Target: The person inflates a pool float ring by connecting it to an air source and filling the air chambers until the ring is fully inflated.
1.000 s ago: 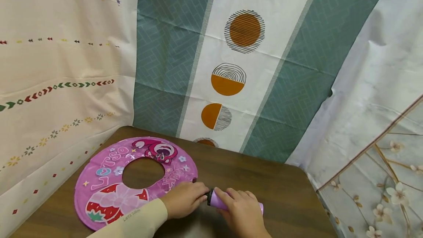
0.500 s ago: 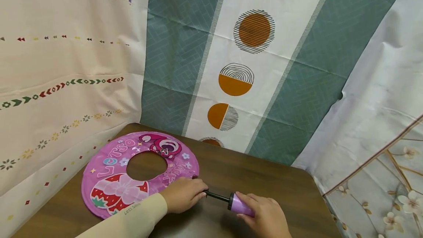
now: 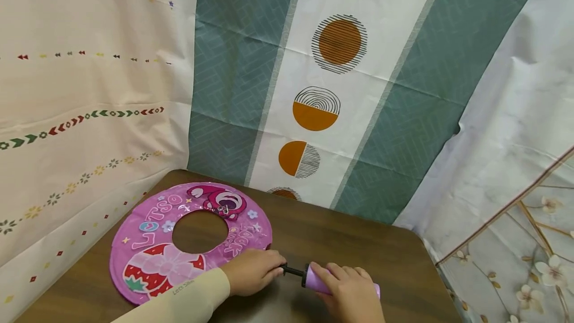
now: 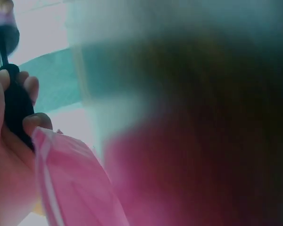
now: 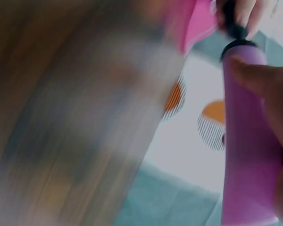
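Note:
My right hand (image 3: 347,290) is wrapped around the purple barrel (image 3: 316,280) of a hand air pump, its thumb along the side in the right wrist view. The pump's black handle (image 4: 18,108) is in the grip of my left hand (image 3: 252,272). Between the two hands a short length of black rod (image 3: 294,271) shows, running into the barrel's black cap (image 3: 305,275). A pink inflatable swim ring (image 3: 127,243), printed with a bear and strawberries, lies to the left. Its edge (image 4: 75,179) rises close beside my left fingers, and my left forearm overlaps it in the head view.
The brown wooden table (image 3: 385,258) extends behind and to the right of the hands. Patterned cloths surround it: a cream one (image 3: 98,83) on the left, a green and white one (image 3: 237,64) behind, and a floral one (image 3: 515,173) on the right.
The barrel first slid rightward off the handle with my right hand, baring the rod. It has since come partway back toward my left hand. The left hand keeps its grip.

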Demonstrator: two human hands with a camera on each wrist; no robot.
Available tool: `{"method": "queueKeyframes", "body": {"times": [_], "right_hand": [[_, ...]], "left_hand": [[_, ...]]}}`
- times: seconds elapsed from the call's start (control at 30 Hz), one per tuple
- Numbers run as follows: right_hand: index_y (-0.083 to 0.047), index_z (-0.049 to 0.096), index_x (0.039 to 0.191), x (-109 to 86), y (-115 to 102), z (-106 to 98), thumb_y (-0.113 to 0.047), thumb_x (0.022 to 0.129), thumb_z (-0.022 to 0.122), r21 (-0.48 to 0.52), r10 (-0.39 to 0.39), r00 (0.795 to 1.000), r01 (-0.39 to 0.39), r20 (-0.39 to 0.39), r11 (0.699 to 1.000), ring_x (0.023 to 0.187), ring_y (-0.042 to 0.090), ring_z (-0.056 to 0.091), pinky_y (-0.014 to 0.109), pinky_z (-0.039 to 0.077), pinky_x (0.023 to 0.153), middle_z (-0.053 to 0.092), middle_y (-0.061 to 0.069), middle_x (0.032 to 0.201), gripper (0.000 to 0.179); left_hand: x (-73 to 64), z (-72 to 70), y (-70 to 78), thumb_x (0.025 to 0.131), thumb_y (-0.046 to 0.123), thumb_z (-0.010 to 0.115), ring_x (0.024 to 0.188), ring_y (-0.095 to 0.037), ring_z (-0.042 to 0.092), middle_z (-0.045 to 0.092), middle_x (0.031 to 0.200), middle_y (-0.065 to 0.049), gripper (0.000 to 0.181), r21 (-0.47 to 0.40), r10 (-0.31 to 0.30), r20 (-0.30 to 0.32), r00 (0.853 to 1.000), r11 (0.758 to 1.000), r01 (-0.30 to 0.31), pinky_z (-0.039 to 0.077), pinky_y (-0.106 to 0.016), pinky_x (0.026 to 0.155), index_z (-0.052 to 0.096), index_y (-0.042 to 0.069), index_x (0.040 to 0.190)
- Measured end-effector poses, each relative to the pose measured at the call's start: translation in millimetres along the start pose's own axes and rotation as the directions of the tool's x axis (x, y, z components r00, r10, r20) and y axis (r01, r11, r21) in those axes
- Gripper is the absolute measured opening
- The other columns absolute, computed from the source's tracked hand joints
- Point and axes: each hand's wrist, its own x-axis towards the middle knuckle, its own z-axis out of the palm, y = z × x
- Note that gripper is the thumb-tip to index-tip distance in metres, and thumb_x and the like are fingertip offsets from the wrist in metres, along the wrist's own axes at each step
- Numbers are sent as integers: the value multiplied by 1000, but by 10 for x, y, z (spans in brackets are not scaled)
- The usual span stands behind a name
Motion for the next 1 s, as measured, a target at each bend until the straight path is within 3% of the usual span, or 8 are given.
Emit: {"method": "queueKeyframes", "body": {"times": [0.13,0.27,0.47,0.7,0.9,1.0], "right_hand": [[-37,78,124,196,-245,79,-45,62,102,23,-4,1000,4,-5,1000,75,13,74,36,59,71,79,-10,98,67],[-35,77,127,266,-368,174,-44,64,101,85,27,999,-29,24,996,78,11,75,36,59,72,78,-12,99,69],[-33,76,132,263,-368,201,-47,71,98,187,108,989,-126,101,974,84,7,76,38,58,72,78,-16,102,66],[-38,73,135,127,-117,59,-53,76,94,189,145,966,-187,216,964,87,4,75,39,57,74,78,-20,107,65],[-40,71,137,-130,250,-59,-54,77,92,207,147,954,-204,261,957,90,5,77,37,61,78,80,-19,112,65],[-38,72,136,-260,416,-108,-52,75,93,210,130,960,-184,249,960,91,7,78,35,63,79,81,-16,113,66]], "left_hand": [[-18,32,30,112,36,54,92,2,57,65,107,15,20,-26,6,-8,1000,1000,-6,54,-26,87,67,25,124],[-48,8,46,111,33,57,83,2,54,63,100,15,16,22,3,-47,999,1000,-2,52,-24,79,67,24,118],[15,-56,46,112,37,54,88,2,61,68,105,14,20,110,65,-49,997,992,-59,54,-25,83,68,24,119],[46,-58,10,112,37,54,98,0,65,70,111,13,23,89,42,-29,999,995,-39,57,-32,93,70,24,123],[8,-102,-26,112,37,55,109,-6,68,72,120,10,26,67,-15,-6,1000,998,15,57,-36,100,70,23,128],[-29,-138,-50,111,37,57,114,-9,69,73,123,8,28,65,-40,7,999,997,39,57,-39,104,70,22,130]]}}
